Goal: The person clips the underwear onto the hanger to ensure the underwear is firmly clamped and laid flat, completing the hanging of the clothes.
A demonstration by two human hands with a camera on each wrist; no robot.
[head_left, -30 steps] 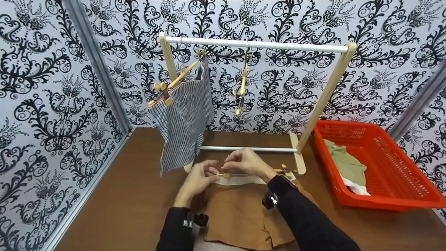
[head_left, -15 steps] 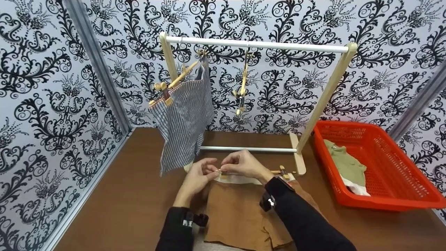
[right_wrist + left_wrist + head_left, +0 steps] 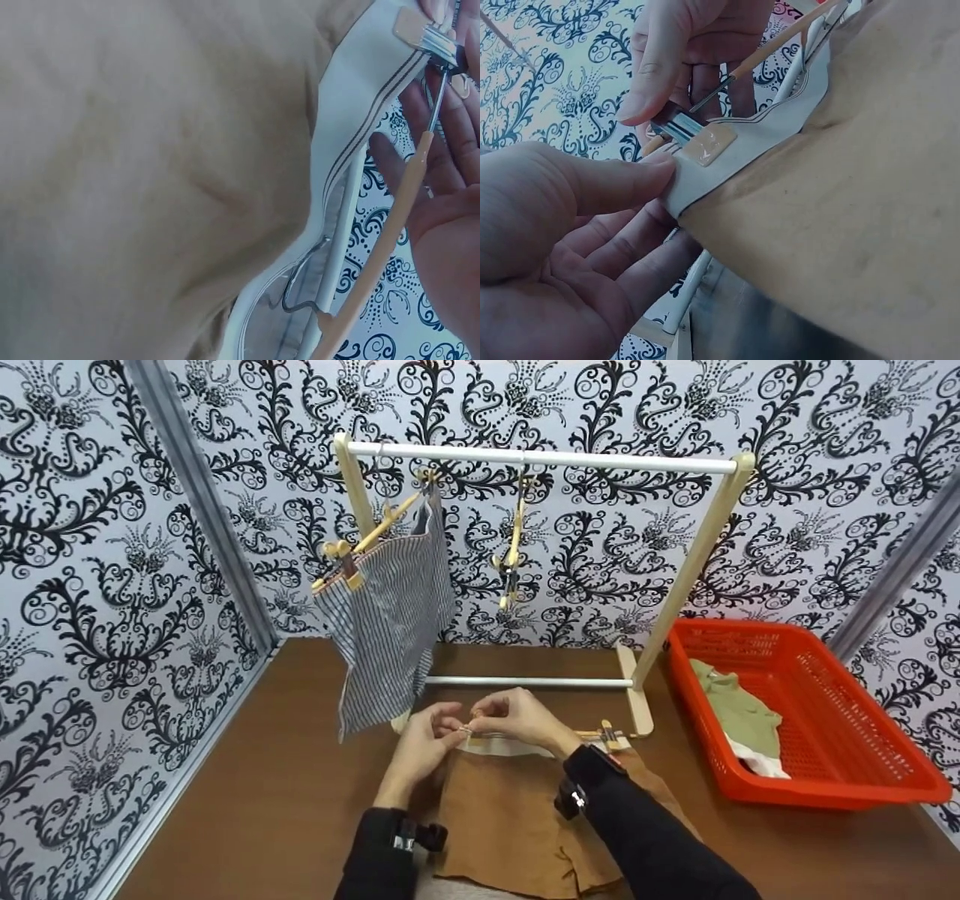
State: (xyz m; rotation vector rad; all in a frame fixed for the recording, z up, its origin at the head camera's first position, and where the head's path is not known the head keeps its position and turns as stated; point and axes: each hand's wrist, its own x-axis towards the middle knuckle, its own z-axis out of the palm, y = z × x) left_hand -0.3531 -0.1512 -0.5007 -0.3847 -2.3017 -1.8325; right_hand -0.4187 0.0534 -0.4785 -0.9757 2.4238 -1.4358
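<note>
Brown pants (image 3: 499, 817) with a white waistband (image 3: 780, 124) lie in front of me. My left hand (image 3: 421, 744) pinches the waistband's left corner between thumb and fingers. Beside it, my right hand (image 3: 521, 720) pinches the metal part of a hanger clip (image 3: 711, 144), whose yellowish pad lies over the waistband near that corner. The clip sits on the thin end rod of a wooden hanger (image 3: 379, 240), which runs along the waistband; its metal hook shows in the right wrist view. A second clip (image 3: 609, 735) is on the waistband's right end.
Behind the hands stands a wooden rack with a white rail (image 3: 600, 460). Striped pants (image 3: 394, 622) hang at its left, and a bare clip hanger (image 3: 514, 540) at its middle. At right is a red basket (image 3: 832, 795) holding a green and white garment (image 3: 742, 712).
Both hands and the clip end have come closer together, the right hand moving slightly left and down. The whole head view has shifted a little left.
</note>
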